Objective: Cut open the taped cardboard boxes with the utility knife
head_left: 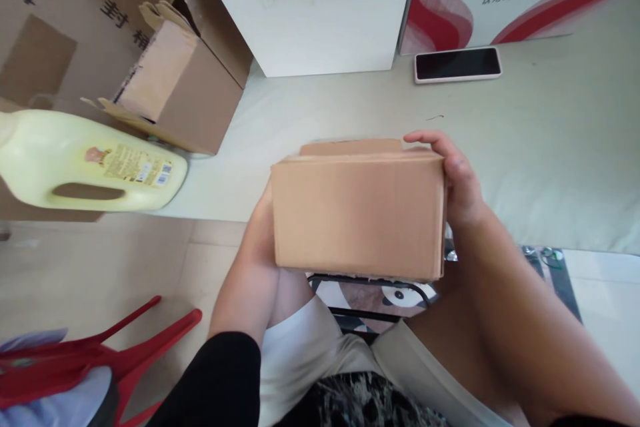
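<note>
A plain brown cardboard box (357, 217) is held up between my hands, over my lap and the near edge of the pale surface. My right hand (459, 180) grips its right end, the fingers curled around the far top corner. At the left end my left hand (266, 210) supports it; those fingers are hidden by the box. A flap (350, 146) shows along the far top edge.
To the left lie a yellow jug (90, 163) and an open carton (187, 90), beside a large printed carton (35, 27). A phone (457, 65) rests by a red-and-white box (520, 0). A white box (320, 13) stands behind. A red chair (125, 353) is lower left.
</note>
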The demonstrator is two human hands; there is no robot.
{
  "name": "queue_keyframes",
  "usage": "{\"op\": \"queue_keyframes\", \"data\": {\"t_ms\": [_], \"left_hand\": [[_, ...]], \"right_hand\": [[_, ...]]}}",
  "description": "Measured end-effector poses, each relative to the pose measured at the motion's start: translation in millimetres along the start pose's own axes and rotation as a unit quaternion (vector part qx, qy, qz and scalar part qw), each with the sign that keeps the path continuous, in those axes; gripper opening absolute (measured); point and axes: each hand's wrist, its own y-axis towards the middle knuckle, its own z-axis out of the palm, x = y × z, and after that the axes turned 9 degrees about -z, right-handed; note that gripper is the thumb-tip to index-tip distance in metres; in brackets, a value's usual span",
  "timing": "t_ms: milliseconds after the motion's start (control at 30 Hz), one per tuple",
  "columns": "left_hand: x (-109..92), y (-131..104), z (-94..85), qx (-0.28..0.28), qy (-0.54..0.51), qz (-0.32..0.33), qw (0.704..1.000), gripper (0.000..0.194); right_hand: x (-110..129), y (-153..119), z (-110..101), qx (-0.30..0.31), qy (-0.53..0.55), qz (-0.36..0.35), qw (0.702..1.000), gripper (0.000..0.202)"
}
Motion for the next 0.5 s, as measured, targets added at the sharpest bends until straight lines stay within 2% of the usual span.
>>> {"op": "queue_keyframes", "data": {"t_ms": [100,233,400,467,500], "left_hand": [[5.4,-6.0,6.8,0.023,-0.015,0.042,0.999,0.031],[2.4,-5.0,7.4,0.024,-0.010,0.006,1.000,0.028],[-1.4,8.9,-3.0,0.016,0.000,-0.031,0.999,0.024],[-0.9,15.9,-4.2,0.015,0.024,-0.016,0.999,0.023],[-0.6,19.9,-4.2,0.010,0.038,0.012,0.999,0.022]], "right_hand": [[0.4,0.3,-3.1,0.054,0.028,0.037,0.997,0.074],[2.0,0.3,-5.7,0.107,0.070,0.062,0.990,0.067],[0.4,1.3,0.7,0.090,0.046,0.068,0.993,0.063],[-2.3,2.6,4.4,0.056,0.009,0.061,0.997,0.060],[-3.8,3.5,6.1,0.034,-0.017,0.053,0.998,0.058]]}}
